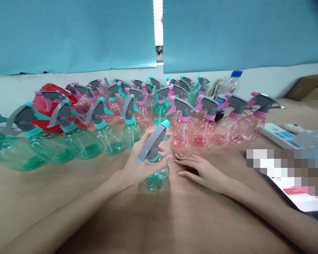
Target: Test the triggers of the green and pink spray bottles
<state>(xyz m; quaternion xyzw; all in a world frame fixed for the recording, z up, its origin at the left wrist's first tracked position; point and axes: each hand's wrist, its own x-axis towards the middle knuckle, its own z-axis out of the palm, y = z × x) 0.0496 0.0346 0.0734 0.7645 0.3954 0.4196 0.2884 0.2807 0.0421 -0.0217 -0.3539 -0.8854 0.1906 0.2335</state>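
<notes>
My left hand (141,160) is wrapped round the neck of a green spray bottle (156,180) with a grey trigger head and turquoise collar. The bottle stands upright in front of me, its nozzle pointing away to the upper right. Just right of it, my right hand (198,169) rests on the table with fingers stretched out, holding nothing. Beyond the left hand runs a row of green spray bottles (110,141). Pink spray bottles (180,134) form a row beyond the right hand.
More pink and green bottles crowd behind, beside a red plastic bag (53,91). A clear bottle with a blue cap (231,84) stands at the wall. To the right are a white power strip (282,135), a phone with a lit screen (304,201) and a brown box (307,87).
</notes>
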